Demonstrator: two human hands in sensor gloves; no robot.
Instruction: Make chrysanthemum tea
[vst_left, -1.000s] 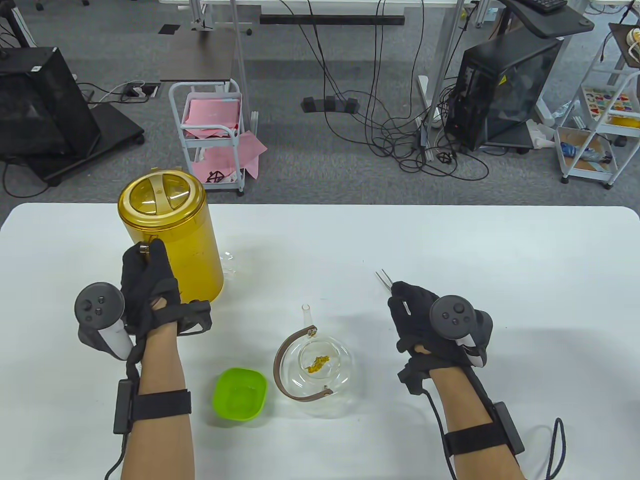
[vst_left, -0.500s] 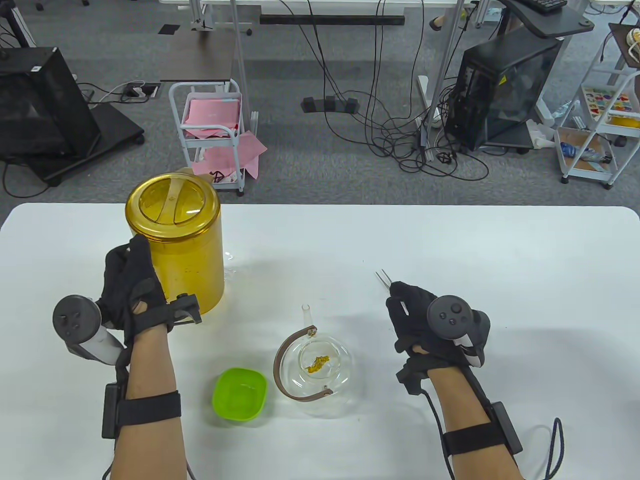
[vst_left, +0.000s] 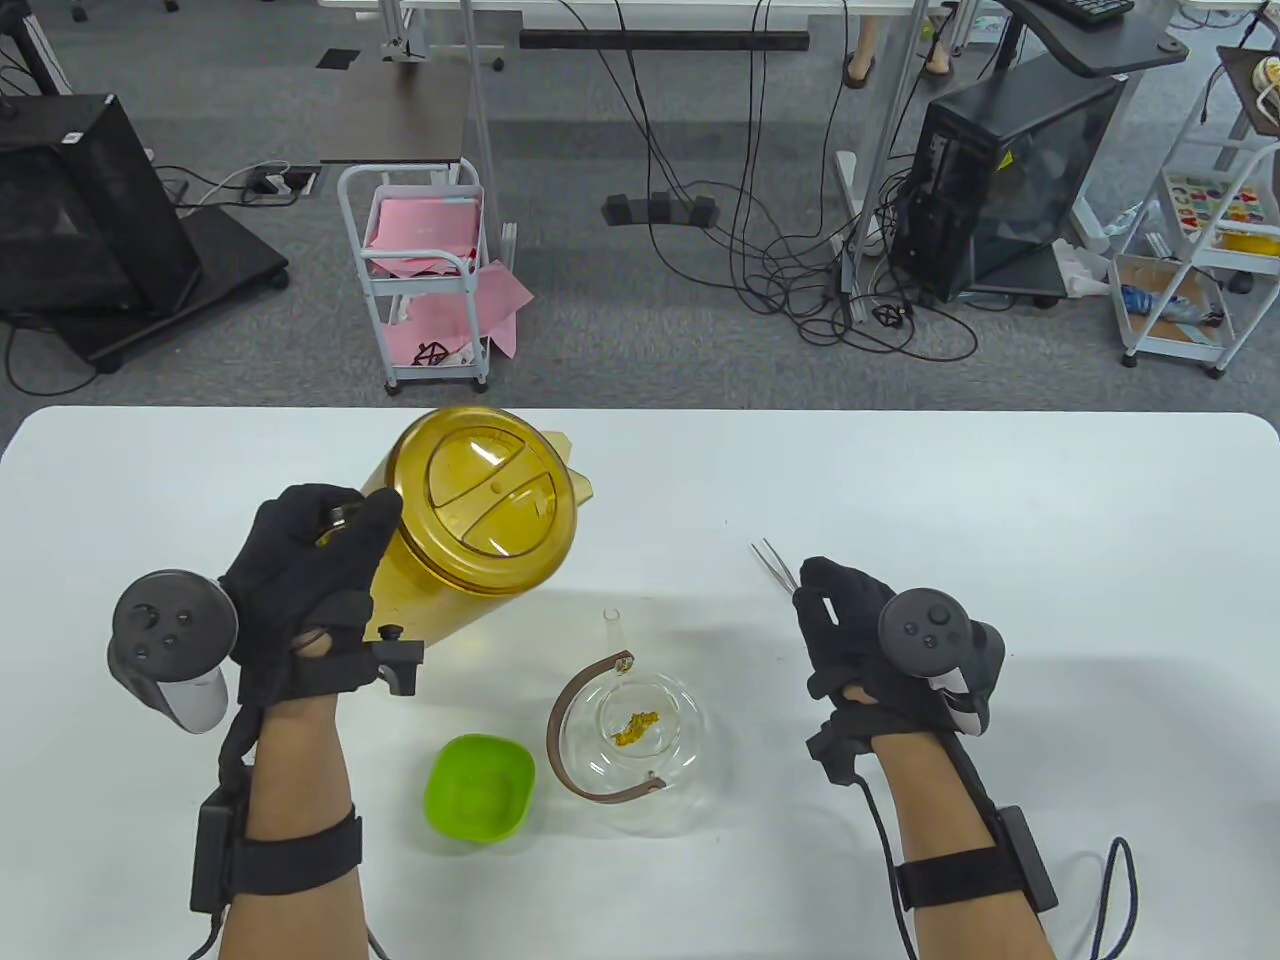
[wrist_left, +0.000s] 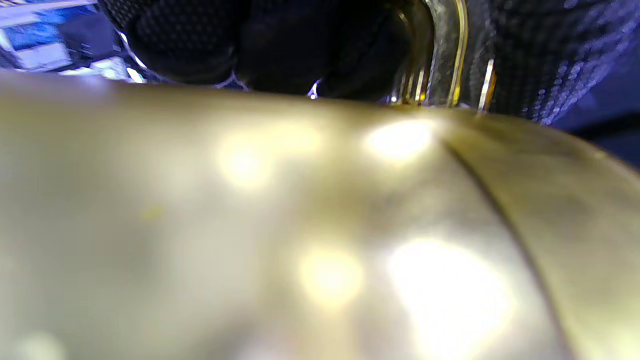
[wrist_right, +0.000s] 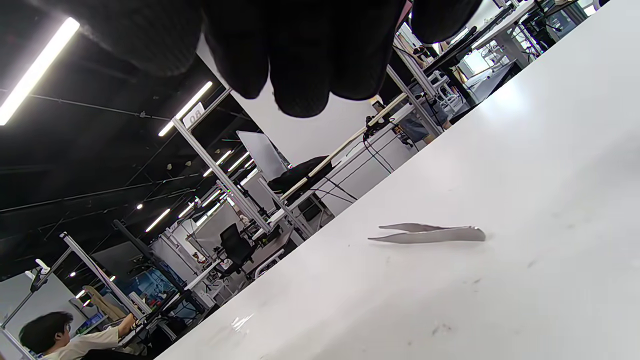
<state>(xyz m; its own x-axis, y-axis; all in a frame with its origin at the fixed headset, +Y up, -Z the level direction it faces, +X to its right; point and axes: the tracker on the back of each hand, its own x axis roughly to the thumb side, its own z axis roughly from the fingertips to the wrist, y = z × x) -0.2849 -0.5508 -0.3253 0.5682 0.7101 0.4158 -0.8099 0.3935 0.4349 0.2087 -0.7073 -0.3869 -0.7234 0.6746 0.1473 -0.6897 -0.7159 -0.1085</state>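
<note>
My left hand (vst_left: 318, 560) grips the handle of a yellow translucent pitcher (vst_left: 470, 530), lidded and held off the table, tilted with its top toward the right. In the left wrist view the pitcher's wall (wrist_left: 300, 225) fills the frame under my gloved fingers (wrist_left: 280, 45). A glass teapot (vst_left: 660, 770) with a brown handle stands in front of it, with yellow chrysanthemum bits (vst_left: 638, 725) inside. A green bowl (vst_left: 478, 787) sits left of the teapot. Metal tweezers (vst_left: 773, 563) (wrist_right: 430, 234) lie flat on the table. My right hand (vst_left: 850, 625) hovers just behind them, fingers loosely curled and holding nothing.
The white table (vst_left: 1000, 500) stretches bare to the right and the back. Beyond its far edge are a white cart (vst_left: 425, 270), floor cables and a black computer case (vst_left: 1010, 190). A seated person (wrist_right: 65, 335) shows far off in the right wrist view.
My left hand has lifted the pitcher, carried it right and tipped it toward the teapot. My right hand has shifted slightly right; the tweezers stay where they lay.
</note>
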